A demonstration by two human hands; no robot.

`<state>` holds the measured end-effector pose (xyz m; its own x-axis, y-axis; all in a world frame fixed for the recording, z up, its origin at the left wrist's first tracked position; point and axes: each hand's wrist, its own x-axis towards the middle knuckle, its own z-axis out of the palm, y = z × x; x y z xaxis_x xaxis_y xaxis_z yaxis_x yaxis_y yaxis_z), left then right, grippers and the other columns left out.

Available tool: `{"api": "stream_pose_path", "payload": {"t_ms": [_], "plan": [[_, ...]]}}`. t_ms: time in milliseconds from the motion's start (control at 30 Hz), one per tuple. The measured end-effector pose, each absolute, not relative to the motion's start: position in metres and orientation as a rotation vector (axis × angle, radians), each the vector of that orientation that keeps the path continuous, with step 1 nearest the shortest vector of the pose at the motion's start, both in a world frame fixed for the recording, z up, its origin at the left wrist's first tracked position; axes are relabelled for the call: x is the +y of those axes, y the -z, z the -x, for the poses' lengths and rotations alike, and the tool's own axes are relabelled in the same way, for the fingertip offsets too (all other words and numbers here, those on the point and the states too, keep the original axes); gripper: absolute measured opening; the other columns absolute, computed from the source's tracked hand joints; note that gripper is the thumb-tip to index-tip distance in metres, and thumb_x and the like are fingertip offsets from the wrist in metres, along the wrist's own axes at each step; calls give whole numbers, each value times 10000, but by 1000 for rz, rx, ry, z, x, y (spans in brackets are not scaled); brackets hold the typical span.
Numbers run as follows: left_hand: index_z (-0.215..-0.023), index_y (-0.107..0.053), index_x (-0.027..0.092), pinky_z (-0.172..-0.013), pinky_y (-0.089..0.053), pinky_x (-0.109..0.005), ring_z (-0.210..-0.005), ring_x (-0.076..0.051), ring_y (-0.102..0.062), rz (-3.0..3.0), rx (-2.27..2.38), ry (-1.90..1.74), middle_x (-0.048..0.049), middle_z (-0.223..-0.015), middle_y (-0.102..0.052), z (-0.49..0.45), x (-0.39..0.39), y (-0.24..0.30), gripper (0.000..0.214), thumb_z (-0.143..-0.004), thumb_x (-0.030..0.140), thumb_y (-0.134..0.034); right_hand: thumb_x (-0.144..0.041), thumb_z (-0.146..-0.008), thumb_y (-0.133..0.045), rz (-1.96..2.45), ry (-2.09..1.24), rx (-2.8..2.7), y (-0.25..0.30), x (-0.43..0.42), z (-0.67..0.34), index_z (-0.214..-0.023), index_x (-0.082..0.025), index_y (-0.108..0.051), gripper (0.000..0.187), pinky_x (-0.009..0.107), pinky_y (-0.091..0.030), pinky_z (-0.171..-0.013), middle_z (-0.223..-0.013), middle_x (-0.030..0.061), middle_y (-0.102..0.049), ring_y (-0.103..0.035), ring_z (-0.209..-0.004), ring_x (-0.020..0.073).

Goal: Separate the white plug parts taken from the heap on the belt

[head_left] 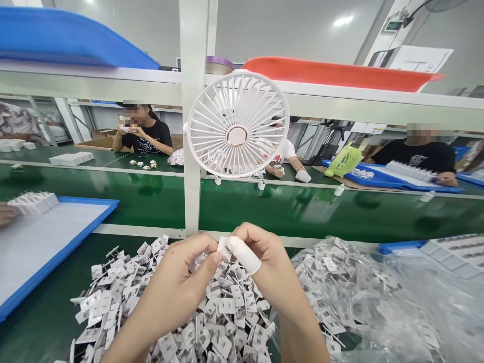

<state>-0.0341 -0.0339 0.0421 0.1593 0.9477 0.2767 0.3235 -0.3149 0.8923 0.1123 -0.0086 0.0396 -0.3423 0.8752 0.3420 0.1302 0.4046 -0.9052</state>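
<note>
A small white plastic part is pinched between both hands above a heap of similar parts. My left hand closes on its left side with thumb and forefinger. On the other side, my right hand grips it too, a white finger cot covering the thumb. The fingertips hide much of the part, so its exact kind cannot be made out. Beneath the hands spreads the pile of white plastic pieces, many with slots and thin metal pins.
A white fan hangs on the post ahead. A clear plastic bag of parts lies at right. A blue-rimmed tray stands left, near another person's hand. Co-workers sit beyond the green conveyor belt, which carries a few small white pieces.
</note>
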Motion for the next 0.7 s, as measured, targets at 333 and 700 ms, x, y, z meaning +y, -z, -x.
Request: {"api": "stream_pose_path", "payload": {"t_ms": [333, 700], "plan": [[-631, -459, 230, -529, -269, -228, -561, -127, -389, -1832, 1248, -956, 39, -594, -419, 37, -32, -36, 261, -829, 382, -382, -297, -885, -365, 1201, -708, -1870, -45, -7, -134, -625, -181, -483, 308, 239, -346, -555, -591, -14, -504, -469, -580, 119], [-670, -564, 257, -510, -255, -254, -552, -205, -472, -1875, 1426, -776, -6, -572, -546, 48, -16, -7, 127, -742, 339, -499, -81, -786, -400, 1185, -655, -2177, -38, -17, -118, -896, -261, -610, 297, 210, -367, -543, -824, -28, -644, -557, -672, 134]]}}
